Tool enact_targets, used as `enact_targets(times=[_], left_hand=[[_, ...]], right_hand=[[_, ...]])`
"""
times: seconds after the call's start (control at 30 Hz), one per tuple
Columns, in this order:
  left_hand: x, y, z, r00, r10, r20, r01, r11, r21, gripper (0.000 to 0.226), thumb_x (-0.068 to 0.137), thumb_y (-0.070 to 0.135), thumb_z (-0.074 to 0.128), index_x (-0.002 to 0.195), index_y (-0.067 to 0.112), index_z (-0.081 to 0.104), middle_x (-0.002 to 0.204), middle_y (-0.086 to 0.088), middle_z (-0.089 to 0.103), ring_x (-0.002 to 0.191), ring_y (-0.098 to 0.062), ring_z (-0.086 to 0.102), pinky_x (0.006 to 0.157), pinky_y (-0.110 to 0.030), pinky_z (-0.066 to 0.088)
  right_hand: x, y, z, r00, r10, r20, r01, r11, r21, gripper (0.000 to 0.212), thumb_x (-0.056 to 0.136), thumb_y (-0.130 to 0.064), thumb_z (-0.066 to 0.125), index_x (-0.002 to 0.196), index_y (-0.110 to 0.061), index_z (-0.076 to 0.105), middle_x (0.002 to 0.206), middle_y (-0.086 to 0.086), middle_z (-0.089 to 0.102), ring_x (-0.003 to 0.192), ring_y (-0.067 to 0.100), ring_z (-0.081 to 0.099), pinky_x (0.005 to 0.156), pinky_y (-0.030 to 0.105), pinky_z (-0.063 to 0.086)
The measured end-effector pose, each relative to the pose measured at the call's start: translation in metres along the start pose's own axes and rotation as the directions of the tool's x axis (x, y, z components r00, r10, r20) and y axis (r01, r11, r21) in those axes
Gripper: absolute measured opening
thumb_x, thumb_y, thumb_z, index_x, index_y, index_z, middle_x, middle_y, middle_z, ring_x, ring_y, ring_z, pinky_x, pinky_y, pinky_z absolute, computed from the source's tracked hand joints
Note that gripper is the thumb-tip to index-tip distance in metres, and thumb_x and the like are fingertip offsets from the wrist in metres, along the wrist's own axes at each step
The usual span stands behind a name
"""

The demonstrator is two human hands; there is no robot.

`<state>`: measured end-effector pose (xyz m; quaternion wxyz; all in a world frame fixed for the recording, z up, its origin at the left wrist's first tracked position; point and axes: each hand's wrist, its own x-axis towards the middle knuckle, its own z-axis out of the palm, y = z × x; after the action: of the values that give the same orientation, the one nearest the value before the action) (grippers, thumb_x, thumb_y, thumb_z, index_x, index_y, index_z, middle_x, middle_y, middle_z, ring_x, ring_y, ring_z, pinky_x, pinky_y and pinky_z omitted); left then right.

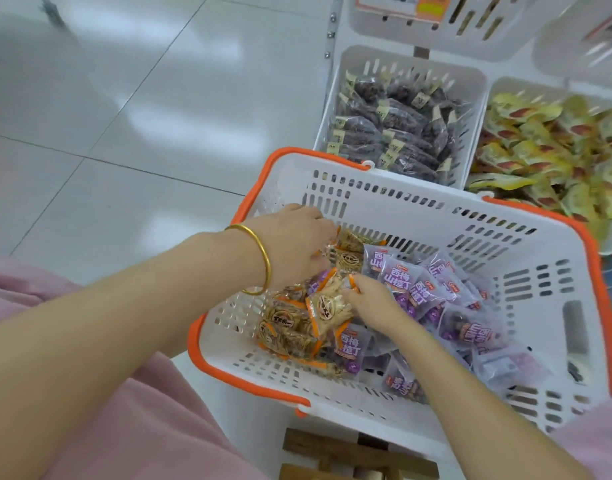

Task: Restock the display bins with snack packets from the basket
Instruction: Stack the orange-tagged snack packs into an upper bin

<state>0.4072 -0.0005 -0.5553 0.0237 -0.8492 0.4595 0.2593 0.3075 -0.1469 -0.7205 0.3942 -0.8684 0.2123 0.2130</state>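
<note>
While the orange-rimmed basket point(253, 191) at lower centre holds tan packets point(290, 327) left and purple packets point(398, 276) right, display bins point(401, 62) of dark and yellow packets adjoin its far rim; open floor point(124, 133) lies left. Left hand point(294, 244) curls round tan packets; right hand point(370, 303) pinches one's orange edge.

The left hand point(297, 244) is reaching palm-down, fingers curling. The right hand point(370, 303) is pinching a snack packet point(329, 308).
</note>
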Motion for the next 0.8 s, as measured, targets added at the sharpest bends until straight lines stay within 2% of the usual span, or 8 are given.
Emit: enact_targets(times=[0.2,0.27,0.33,0.43,0.5,0.6,0.7,0.8], left_hand=[[0.024,0.014,-0.01,0.974,-0.226,-0.002,0.209,0.904,-0.374,0.054,0.095,0.042,0.044,0.139,0.012,0.036,0.133,-0.008,0.049,0.116,-0.025,0.051,0.096,-0.032,0.041],[0.033,0.021,-0.014,0.974,-0.223,0.028,0.207,0.839,-0.503,0.041,0.093,0.044,0.047,0.118,0.011,0.054,0.1,-0.005,0.064,0.092,-0.022,0.06,0.081,-0.03,0.046],[0.038,0.029,-0.022,0.986,-0.166,-0.02,0.137,0.87,-0.474,0.031,0.092,0.041,0.05,0.078,0.014,0.055,0.069,0.0,0.055,0.067,-0.019,0.053,0.062,-0.026,0.041],[0.043,0.035,-0.035,0.977,-0.185,-0.107,0.104,0.848,-0.52,0.034,0.091,0.033,0.056,0.065,0.016,0.042,0.061,0.0,0.048,0.06,-0.017,0.048,0.058,-0.026,0.04],[0.046,0.033,-0.039,0.965,-0.239,-0.103,0.098,0.7,-0.707,0.023,0.09,0.025,0.06,0.074,0.013,0.048,0.069,-0.006,0.056,0.069,-0.023,0.055,0.072,-0.037,0.053],[0.047,0.031,-0.041,0.954,-0.297,-0.03,0.116,0.461,-0.88,0.009,0.089,0.015,0.061,0.087,0.01,0.054,0.086,-0.017,0.063,0.082,-0.029,0.062,0.085,-0.046,0.054],[0.051,0.032,-0.041,0.946,-0.324,0.009,0.109,0.293,-0.95,0.018,0.088,0.009,0.063,0.102,0.015,0.055,0.099,-0.023,0.066,0.085,-0.03,0.063,0.083,-0.042,0.054],[0.055,0.033,-0.042,0.949,-0.315,0.006,0.071,0.195,-0.978,0.016,0.088,0.004,0.06,0.096,0.017,0.055,0.09,-0.013,0.067,0.077,-0.023,0.065,0.075,-0.035,0.058]], right_hand=[[-0.063,-0.025,-0.104,0.981,-0.186,0.054,0.128,0.831,0.542,0.011,0.096,-0.015,0.05,0.086,-0.014,0.054,0.081,0.003,0.05,0.078,0.014,0.051,0.078,0.03,0.046],[-0.078,-0.036,-0.118,0.965,-0.261,0.017,0.196,0.767,0.611,0.014,0.096,-0.01,0.048,0.085,-0.016,0.055,0.082,0.003,0.052,0.079,0.014,0.051,0.076,0.026,0.045],[-0.088,-0.038,-0.123,0.958,-0.285,-0.038,0.246,0.743,0.623,0.014,0.095,-0.008,0.049,0.085,-0.014,0.057,0.085,0.008,0.053,0.082,0.019,0.051,0.078,0.029,0.045],[-0.095,-0.024,-0.128,0.965,-0.166,-0.202,0.259,0.7,0.665,0.011,0.088,-0.016,0.062,0.085,-0.006,0.065,0.084,0.014,0.059,0.079,0.024,0.053,0.076,0.038,0.043],[-0.098,-0.011,-0.133,0.953,0.001,-0.304,0.238,0.619,0.748,0.013,0.087,-0.017,0.064,0.076,-0.009,0.066,0.07,0.008,0.063,0.065,0.023,0.052,0.063,0.033,0.042],[-0.1,0.0,-0.142,0.935,0.128,-0.331,0.259,0.391,0.883,0.01,0.09,-0.012,0.057,0.08,-0.01,0.061,0.06,-0.001,0.063,0.05,0.01,0.052,0.041,0.019,0.042],[-0.1,0.002,-0.143,0.945,0.083,-0.318,0.286,0.267,0.92,0.022,0.084,-0.002,0.057,0.103,-0.012,0.06,0.077,0.003,0.07,0.057,0.011,0.063,0.049,0.023,0.054],[-0.1,-0.005,-0.137,0.949,0.011,-0.316,0.298,0.3,0.906,0.036,0.081,0.007,0.057,0.114,-0.01,0.059,0.091,0.006,0.071,0.066,0.012,0.067,0.056,0.025,0.057]])
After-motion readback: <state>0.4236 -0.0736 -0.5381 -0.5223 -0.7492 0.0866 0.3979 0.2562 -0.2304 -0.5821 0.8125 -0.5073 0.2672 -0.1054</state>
